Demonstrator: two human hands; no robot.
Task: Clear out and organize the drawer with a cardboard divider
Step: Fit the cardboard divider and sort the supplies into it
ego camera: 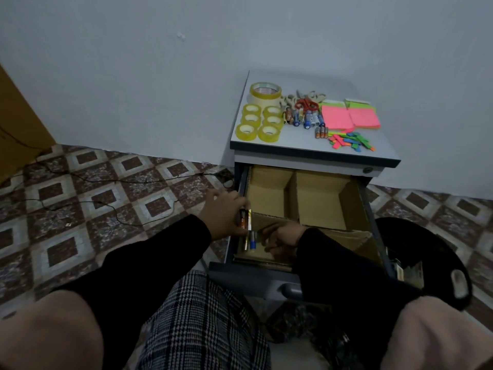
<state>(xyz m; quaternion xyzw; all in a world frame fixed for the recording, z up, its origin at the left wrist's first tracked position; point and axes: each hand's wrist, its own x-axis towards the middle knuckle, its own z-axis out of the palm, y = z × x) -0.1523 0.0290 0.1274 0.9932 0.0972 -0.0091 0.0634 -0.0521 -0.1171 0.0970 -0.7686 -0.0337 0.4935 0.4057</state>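
A: Where is the drawer [306, 271] sitting, and what is lining it?

B: It is standing pulled out of the small grey cabinet [309, 158], toward the person. The cardboard divider [292, 194] is splitting it into compartments; the two rear ones are showing bare cardboard.

A: What is the left hand [226, 212] doing?

B: It is hovering at the drawer's left edge, its grip curling round a few batteries [244, 218] held upright. Two more cells [250, 240] are lying in the front-left compartment just below.

A: And the right hand [284, 240]?

B: It is reaching down into the front compartment. Its fingers are bending, but whether the grip is pinching anything I cannot tell.

A: What is lying on the worktop [386, 150]?

B: Tape rolls [260, 122] at the left, red-handled scissors [306, 104] and loose batteries [306, 120] in the middle, pink sticky notes [349, 117] and coloured tabs [350, 142] at the right. A black basket [437, 252] is standing on the tiled floor [106, 188] beside the drawer.
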